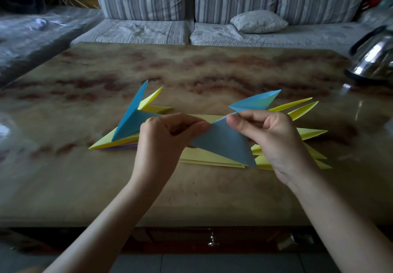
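Observation:
A blue folded paper piece hangs in the air above the marble table, held between both hands. My left hand pinches its left corner with thumb and fingers. My right hand pinches its top edge near the middle. Behind the right hand a blue pointed fold sticks up and to the right. On the left a second blue folded piece lies on a pile of yellow folded pieces. More yellow pointed pieces lie on the table behind my right hand.
A steel kettle stands at the table's far right edge. Behind the table is a striped sofa with a small pillow. A drawer with a metal handle sits under the table's near edge.

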`<state>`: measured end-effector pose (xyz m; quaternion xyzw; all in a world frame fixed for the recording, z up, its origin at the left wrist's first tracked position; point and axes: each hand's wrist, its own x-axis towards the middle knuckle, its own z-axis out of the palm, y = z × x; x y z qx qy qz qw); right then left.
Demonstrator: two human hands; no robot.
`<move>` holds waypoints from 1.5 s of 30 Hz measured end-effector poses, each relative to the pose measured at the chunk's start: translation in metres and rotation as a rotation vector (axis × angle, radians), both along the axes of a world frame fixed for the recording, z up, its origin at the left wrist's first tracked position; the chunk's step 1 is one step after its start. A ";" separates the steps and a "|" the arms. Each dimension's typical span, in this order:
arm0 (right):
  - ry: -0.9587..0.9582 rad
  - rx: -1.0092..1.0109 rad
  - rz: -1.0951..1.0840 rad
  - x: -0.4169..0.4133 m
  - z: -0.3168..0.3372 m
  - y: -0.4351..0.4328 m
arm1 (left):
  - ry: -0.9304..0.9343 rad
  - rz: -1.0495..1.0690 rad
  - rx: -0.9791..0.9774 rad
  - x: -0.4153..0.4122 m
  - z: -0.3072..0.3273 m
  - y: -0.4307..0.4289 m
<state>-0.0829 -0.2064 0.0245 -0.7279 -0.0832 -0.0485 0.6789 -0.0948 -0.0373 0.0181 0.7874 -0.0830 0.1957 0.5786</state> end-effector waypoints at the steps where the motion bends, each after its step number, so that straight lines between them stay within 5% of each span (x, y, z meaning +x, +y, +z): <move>1: -0.004 -0.001 -0.010 0.001 0.000 0.000 | 0.010 -0.008 -0.010 0.000 0.000 0.000; 22: 0.039 -0.043 -0.088 0.006 -0.002 -0.011 | 0.271 -0.250 -0.165 0.000 0.001 0.004; 45: 0.016 -0.069 -0.010 0.006 -0.002 -0.009 | 0.320 -0.188 -0.269 -0.001 0.001 0.003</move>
